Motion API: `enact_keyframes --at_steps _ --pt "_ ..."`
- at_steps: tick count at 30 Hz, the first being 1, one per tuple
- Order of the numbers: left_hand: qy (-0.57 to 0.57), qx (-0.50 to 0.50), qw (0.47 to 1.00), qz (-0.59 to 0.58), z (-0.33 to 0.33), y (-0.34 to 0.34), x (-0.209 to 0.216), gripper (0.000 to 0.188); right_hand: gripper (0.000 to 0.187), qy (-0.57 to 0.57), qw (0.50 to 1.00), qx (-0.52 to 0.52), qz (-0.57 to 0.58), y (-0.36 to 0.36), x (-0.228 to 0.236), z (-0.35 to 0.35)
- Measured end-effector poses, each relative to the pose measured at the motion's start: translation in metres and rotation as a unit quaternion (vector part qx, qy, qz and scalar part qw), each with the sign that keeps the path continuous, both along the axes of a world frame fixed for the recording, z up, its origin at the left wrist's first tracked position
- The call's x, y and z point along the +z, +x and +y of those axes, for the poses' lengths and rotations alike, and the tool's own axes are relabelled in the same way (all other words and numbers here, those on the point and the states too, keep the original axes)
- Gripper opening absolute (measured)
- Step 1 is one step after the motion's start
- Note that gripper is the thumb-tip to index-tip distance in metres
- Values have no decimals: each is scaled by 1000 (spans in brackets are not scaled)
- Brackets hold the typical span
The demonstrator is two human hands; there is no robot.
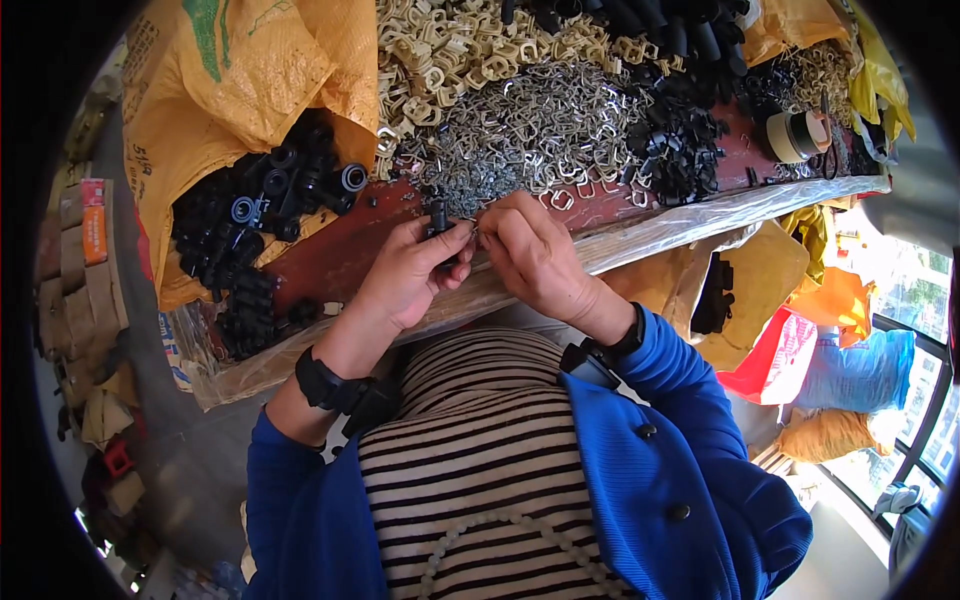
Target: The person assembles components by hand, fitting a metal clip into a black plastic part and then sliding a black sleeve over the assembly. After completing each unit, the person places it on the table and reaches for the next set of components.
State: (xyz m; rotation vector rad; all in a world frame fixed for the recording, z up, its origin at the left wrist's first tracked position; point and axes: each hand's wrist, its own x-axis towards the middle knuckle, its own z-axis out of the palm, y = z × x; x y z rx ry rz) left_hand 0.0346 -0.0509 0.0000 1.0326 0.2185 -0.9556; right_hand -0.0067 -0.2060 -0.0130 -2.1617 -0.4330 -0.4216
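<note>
My left hand (pixel 408 270) is closed around a small black cylindrical plastic part (pixel 438 214), whose top sticks up between thumb and fingers. Right beside it, my right hand (pixel 538 258) has its fingertips pinched together near that part; what they hold is too small to make out. Both hands hover over the wooden front edge (pixel 620 243) of the red work table (pixel 345 250). Just beyond them lie a heap of small grey screws (pixel 470 185) and a larger pile of bent silver metal clips (pixel 570 120).
On the left, an orange woven sack (pixel 250 70) spills black ring-ended fittings (pixel 275 185). Cream plastic clips (pixel 450 50) are heaped at the back, with black pieces (pixel 680 145) and black tubes (pixel 690 35) further right. A cream roll (pixel 795 137) stands at the far right; filled bags (pixel 850 370) sit below.
</note>
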Motion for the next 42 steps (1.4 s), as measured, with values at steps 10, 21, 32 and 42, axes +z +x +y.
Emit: enact_keyframes --at_steps 10,21,32,42 --pt "39 -29 986 -157 1 -2 2 11 19 -54 997 1 -50 0 4 0" --pt "153 -51 892 -423 24 -13 12 8 18 191 943 92 257 -9 20 14" --pt "174 -53 782 -596 41 -22 23 15 25 396 777 154 464 -20 15 24" --pt "155 -102 833 -521 20 -14 21 10 18 513 690 141 490 -16 3 6"
